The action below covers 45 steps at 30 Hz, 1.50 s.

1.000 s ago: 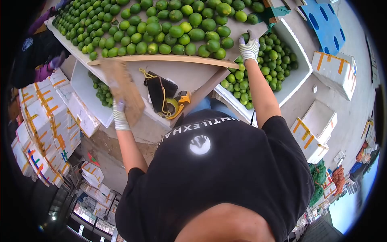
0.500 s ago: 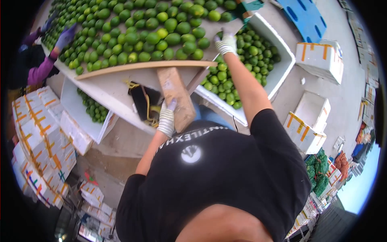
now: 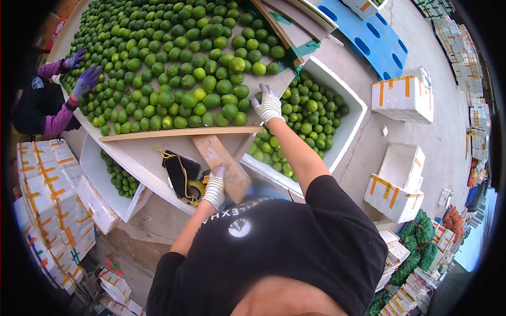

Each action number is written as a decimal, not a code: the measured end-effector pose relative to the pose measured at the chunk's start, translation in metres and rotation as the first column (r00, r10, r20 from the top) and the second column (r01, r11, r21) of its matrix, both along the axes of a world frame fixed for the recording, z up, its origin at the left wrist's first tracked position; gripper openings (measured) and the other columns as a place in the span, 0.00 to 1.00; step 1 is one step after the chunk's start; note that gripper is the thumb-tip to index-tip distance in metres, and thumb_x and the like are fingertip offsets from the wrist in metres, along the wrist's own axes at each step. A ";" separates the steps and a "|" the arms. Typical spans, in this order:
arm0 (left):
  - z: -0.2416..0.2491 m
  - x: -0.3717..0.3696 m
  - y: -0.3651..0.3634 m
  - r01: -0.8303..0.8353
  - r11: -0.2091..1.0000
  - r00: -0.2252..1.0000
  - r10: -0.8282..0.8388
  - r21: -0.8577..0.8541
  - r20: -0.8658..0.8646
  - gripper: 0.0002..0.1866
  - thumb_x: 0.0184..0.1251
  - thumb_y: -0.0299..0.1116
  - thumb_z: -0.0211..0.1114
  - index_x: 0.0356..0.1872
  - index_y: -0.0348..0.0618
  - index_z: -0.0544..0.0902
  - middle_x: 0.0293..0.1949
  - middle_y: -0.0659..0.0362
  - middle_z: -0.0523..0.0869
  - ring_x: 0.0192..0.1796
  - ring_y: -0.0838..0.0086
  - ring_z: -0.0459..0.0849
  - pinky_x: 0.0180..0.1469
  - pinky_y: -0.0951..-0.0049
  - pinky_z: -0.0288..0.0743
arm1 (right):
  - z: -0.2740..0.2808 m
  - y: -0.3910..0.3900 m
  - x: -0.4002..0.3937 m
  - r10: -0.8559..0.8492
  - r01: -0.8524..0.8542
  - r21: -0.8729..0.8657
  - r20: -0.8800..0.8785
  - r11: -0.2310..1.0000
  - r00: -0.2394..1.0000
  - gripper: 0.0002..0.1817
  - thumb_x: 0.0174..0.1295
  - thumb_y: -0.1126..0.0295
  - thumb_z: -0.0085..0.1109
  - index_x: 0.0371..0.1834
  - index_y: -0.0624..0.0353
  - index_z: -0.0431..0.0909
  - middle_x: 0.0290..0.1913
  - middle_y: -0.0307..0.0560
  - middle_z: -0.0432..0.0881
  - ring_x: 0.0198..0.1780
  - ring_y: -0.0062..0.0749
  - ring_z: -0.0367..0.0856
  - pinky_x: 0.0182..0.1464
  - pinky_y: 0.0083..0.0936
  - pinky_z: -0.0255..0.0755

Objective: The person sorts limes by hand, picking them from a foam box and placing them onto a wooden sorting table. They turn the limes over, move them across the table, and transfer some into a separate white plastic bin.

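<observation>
My left hand (image 3: 214,189), in a striped work glove, grips a flat wooden board (image 3: 222,165) that lies tilted on the table's near end, its far end touching a wooden slat (image 3: 158,134). That slat holds back a wide heap of green limes (image 3: 174,73). My right hand (image 3: 268,105), also gloved, rests with fingers spread at the table's right edge beside the limes. Below it a white foam crate (image 3: 352,122) is filled with limes (image 3: 303,118).
A black pouch with yellow cord (image 3: 182,171) lies on the table near my left hand. Another person's purple-gloved hands (image 3: 84,79) sort limes at the left. A second lime crate (image 3: 113,184) sits under the table. Taped foam boxes (image 3: 403,95) and a blue pallet (image 3: 363,34) stand around.
My left hand has carried the board from the left side to the table's near middle and laid it against the slat. My right hand stays at the table's right edge.
</observation>
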<state>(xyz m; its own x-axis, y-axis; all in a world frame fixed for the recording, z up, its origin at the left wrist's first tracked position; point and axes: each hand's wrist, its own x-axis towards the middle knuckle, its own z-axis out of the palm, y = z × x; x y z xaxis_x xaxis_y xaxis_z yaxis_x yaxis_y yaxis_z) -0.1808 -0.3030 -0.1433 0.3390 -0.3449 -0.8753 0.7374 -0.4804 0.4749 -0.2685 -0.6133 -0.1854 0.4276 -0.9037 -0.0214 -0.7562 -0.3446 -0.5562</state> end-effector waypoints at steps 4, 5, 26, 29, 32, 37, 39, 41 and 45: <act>-0.013 0.010 0.015 0.037 0.998 0.992 -0.042 -0.043 -0.122 0.33 0.72 0.55 0.61 0.69 0.43 0.71 0.61 0.55 0.80 0.59 0.66 0.80 0.62 0.65 0.74 | -0.006 -0.010 -0.009 -0.032 0.028 0.080 0.044 0.996 0.998 0.36 0.58 0.57 0.66 0.69 0.61 0.69 0.64 0.63 0.76 0.64 0.59 0.73 0.69 0.44 0.66; -0.019 0.012 0.021 0.077 0.995 0.986 -0.085 -0.055 -0.146 0.33 0.73 0.57 0.60 0.68 0.43 0.72 0.59 0.55 0.81 0.59 0.66 0.80 0.62 0.64 0.74 | -0.007 -0.011 -0.010 -0.046 0.039 0.134 0.051 0.990 0.998 0.36 0.58 0.57 0.66 0.69 0.61 0.69 0.63 0.64 0.76 0.64 0.59 0.73 0.69 0.44 0.66; 0.058 0.075 0.032 0.418 0.428 -0.379 -0.719 0.801 0.582 0.30 0.51 0.44 0.72 0.58 0.50 0.80 0.64 0.52 0.75 0.70 0.51 0.66 0.68 0.33 0.55 | 0.022 0.050 -0.021 0.038 -0.031 -0.032 0.259 0.999 0.965 0.29 0.56 0.64 0.67 0.63 0.57 0.76 0.65 0.58 0.75 0.65 0.57 0.69 0.69 0.46 0.65; 0.032 0.083 0.028 0.432 0.255 -0.490 -0.739 0.865 0.463 0.23 0.60 0.50 0.64 0.54 0.50 0.85 0.63 0.53 0.78 0.71 0.51 0.66 0.69 0.28 0.52 | 0.026 0.063 -0.025 0.077 -0.069 -0.043 0.252 0.997 0.965 0.29 0.56 0.64 0.67 0.63 0.56 0.76 0.65 0.58 0.75 0.66 0.58 0.69 0.70 0.46 0.64; 0.031 0.095 0.021 0.474 0.125 -0.578 -0.703 0.872 0.415 0.20 0.66 0.50 0.59 0.50 0.51 0.87 0.60 0.55 0.81 0.71 0.51 0.67 0.68 0.26 0.51 | 0.034 0.081 -0.029 0.091 -0.088 -0.023 0.225 0.996 0.970 0.29 0.56 0.64 0.67 0.63 0.57 0.76 0.65 0.57 0.75 0.66 0.58 0.69 0.70 0.46 0.64; 0.028 0.112 0.017 0.502 0.045 -0.664 -0.620 0.864 0.418 0.17 0.67 0.49 0.57 0.43 0.53 0.90 0.52 0.58 0.86 0.66 0.51 0.74 0.66 0.23 0.52 | 0.026 0.101 -0.037 0.102 -0.099 -0.022 0.222 0.995 0.970 0.28 0.58 0.65 0.66 0.63 0.57 0.76 0.65 0.61 0.74 0.64 0.58 0.70 0.69 0.46 0.65; 0.031 0.118 0.016 0.519 -0.001 -0.660 -0.636 0.854 0.401 0.16 0.66 0.48 0.58 0.41 0.53 0.90 0.48 0.57 0.86 0.64 0.53 0.75 0.66 0.25 0.54 | 0.020 0.103 -0.040 0.076 -0.073 -0.022 0.209 0.997 0.975 0.28 0.57 0.65 0.66 0.63 0.58 0.76 0.65 0.62 0.74 0.65 0.59 0.69 0.69 0.47 0.65; 0.025 0.125 0.021 0.511 0.041 -0.658 -0.625 0.859 0.421 0.14 0.63 0.47 0.61 0.38 0.54 0.90 0.45 0.57 0.86 0.59 0.56 0.78 0.66 0.30 0.57 | 0.027 0.103 -0.036 0.004 -0.018 0.068 0.197 0.997 0.980 0.29 0.57 0.64 0.66 0.63 0.59 0.76 0.65 0.63 0.74 0.66 0.59 0.69 0.70 0.47 0.64; 0.019 0.139 0.020 0.509 0.112 -0.608 -0.655 0.853 0.449 0.14 0.64 0.46 0.60 0.35 0.54 0.90 0.42 0.56 0.86 0.54 0.58 0.80 0.67 0.28 0.54 | 0.020 0.092 -0.040 -0.006 -0.002 0.057 0.151 0.998 0.989 0.28 0.57 0.64 0.66 0.62 0.58 0.76 0.65 0.62 0.74 0.67 0.59 0.68 0.71 0.46 0.64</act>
